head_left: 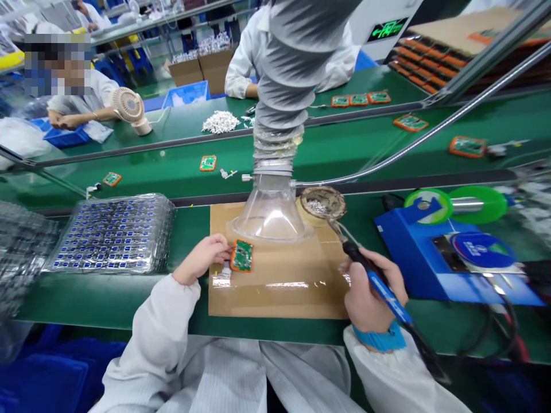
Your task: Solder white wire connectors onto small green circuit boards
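My left hand [201, 258] pinches the green circuit board [241, 256] by its left edge, flat on the cardboard mat [279, 287]. My right hand [370, 292] is wrapped around the soldering iron [379, 284], its tip angled up-left, well right of the board.

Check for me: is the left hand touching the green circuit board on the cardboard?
Touching. The head view shows the left hand's fingertips meeting the left edge of the green circuit board, which lies on the cardboard sheet, with no gap between them.
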### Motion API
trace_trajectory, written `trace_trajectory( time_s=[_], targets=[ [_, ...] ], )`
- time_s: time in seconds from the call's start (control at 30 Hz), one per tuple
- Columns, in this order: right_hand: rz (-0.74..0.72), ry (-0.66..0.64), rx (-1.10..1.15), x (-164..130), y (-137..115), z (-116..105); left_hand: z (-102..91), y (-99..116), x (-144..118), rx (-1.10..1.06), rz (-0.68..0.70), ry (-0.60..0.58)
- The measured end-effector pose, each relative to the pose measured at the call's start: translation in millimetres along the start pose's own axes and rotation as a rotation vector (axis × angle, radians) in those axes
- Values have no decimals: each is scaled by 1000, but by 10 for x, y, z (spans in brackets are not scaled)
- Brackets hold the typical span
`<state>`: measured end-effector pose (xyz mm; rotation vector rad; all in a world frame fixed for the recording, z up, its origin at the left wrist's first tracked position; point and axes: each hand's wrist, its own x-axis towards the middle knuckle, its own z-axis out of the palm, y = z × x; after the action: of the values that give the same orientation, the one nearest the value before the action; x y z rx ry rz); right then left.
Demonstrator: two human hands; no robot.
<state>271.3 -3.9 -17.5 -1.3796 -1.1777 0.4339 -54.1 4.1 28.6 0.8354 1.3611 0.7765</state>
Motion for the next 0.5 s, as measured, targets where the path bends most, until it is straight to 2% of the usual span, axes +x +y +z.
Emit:
trace_trajectory(
  time_s=[0.07, 0.13, 0.2, 0.27, 0.3, 0.4, 0.5],
  targets=[
    [-25, -32, -22, -167, 71, -98, -179, 128, 147, -98, -5, 126],
    [-54, -95, -13, -304, 131, -151, -291, 320, 396, -90, 58, 255],
    [-74, -140, -10, -383, 153, -155, -332, 561, 746, -64, 141, 335],
    [-93, -157, -8, -404, 124, -128, -334, 811, 1154, -26, 206, 361],
    [-107, -162, -4, -398, 93, -111, -334, 924, 1357, 35, 233, 397],
    [-170, -186, 21, -348, -32, -77, -382, 1151, 1846, 408, 283, 657],
    [-219, -183, 21, -299, -125, -69, -509, 1185, 2082, 524, 274, 807]
  ],
)
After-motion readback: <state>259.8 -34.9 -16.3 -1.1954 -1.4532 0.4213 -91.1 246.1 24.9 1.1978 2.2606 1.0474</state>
